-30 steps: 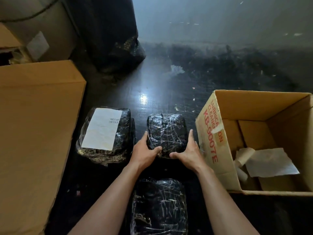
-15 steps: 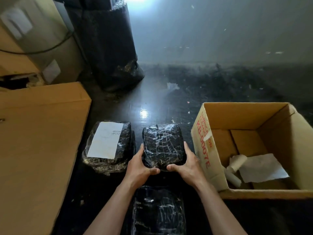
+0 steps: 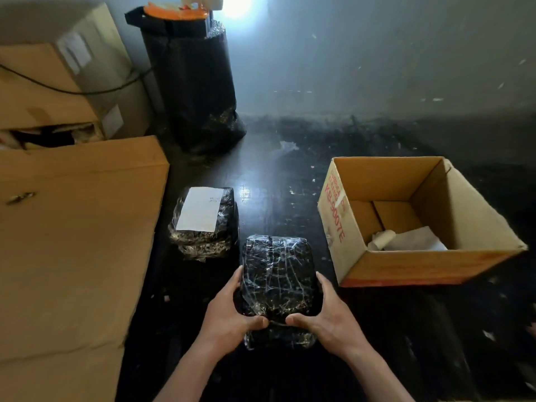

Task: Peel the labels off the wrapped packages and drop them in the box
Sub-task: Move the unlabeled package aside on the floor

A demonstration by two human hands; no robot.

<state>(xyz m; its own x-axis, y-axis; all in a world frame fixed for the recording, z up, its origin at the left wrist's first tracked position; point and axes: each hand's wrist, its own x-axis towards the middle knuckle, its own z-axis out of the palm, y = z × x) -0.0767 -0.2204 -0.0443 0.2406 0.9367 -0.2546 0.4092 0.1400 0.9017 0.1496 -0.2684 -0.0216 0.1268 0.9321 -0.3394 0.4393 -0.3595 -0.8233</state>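
A black wrapped package (image 3: 277, 274) with no label on its top is held between both hands above another black package (image 3: 278, 339), which is mostly hidden under it. My left hand (image 3: 229, 314) grips its left side and near edge. My right hand (image 3: 326, 317) grips its right side and near edge. A second wrapped package (image 3: 203, 242) lies on the dark floor to the left, with a white label (image 3: 200, 211) on its top. An open cardboard box (image 3: 429, 264) stands to the right, with peeled white labels (image 3: 412, 242) in its bottom.
A large flat cardboard box (image 3: 72, 242) fills the left side. More cardboard boxes (image 3: 58, 82) are stacked behind it. A tall black-bagged bin (image 3: 191, 82) stands at the back by the wall. The dark floor (image 3: 290, 175) between package and box is littered with small scraps.
Both hands have lifted the unlabelled package and drawn it toward me, over the nearer package. The view has tilted upward, showing more of the wall and bin.
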